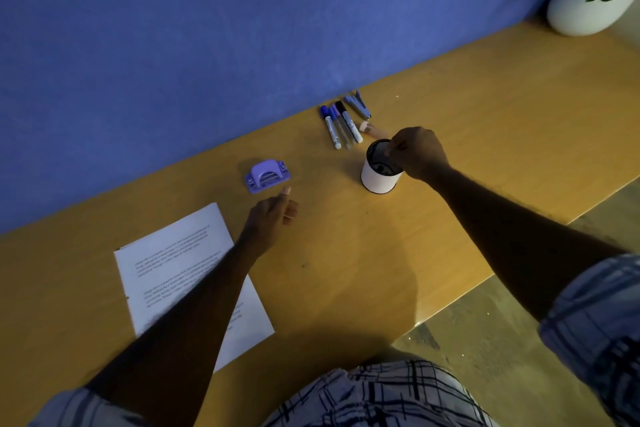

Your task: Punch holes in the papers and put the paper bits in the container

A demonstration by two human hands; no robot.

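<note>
A purple hole punch (pixel 267 176) stands on the wooden table near the blue wall. White printed papers (pixel 180 263) lie at the left, partly under my left forearm. My left hand (pixel 273 215) rests on the table just below the punch, fingers curled, thumb pointing toward it, holding nothing I can see. A white cylindrical container (pixel 379 173) with a dark inside stands to the right. My right hand (pixel 417 152) hovers over its rim with fingertips pinched together; whatever is between them is too small to make out.
Three markers (pixel 341 126) and a staple remover (pixel 358 103) lie behind the container near the wall, with a small tan object (pixel 372 129) beside them. A white plant pot (pixel 585 0) stands at the far right. The table edge (pixel 485 279) runs diagonally at right.
</note>
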